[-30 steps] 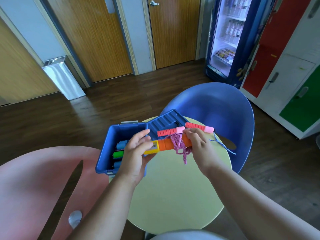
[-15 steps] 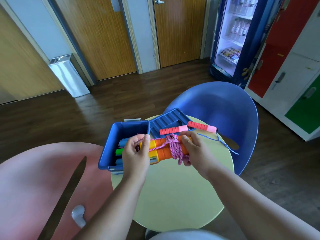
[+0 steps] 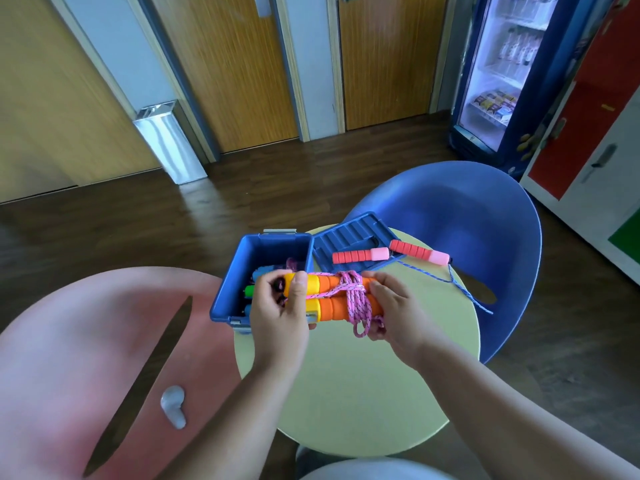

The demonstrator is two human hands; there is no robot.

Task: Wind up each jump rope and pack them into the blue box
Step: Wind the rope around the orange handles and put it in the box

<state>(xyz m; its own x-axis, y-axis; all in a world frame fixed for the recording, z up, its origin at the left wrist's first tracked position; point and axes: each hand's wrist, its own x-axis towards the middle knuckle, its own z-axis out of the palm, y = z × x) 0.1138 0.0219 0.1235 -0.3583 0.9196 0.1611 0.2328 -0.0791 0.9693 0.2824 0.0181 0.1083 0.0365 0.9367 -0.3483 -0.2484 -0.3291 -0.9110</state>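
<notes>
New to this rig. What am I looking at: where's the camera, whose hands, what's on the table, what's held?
No machine here: a person works bare-handed, and one wide-angle camera on their head looks down at the hands. The left hand and right hand each grip an end of an orange jump rope, its two handles side by side with pink cord wound round them. On the yellow table are an open blue box with other handles inside, its lid beside it, and a red jump rope lying unwound, partly on the lid.
</notes>
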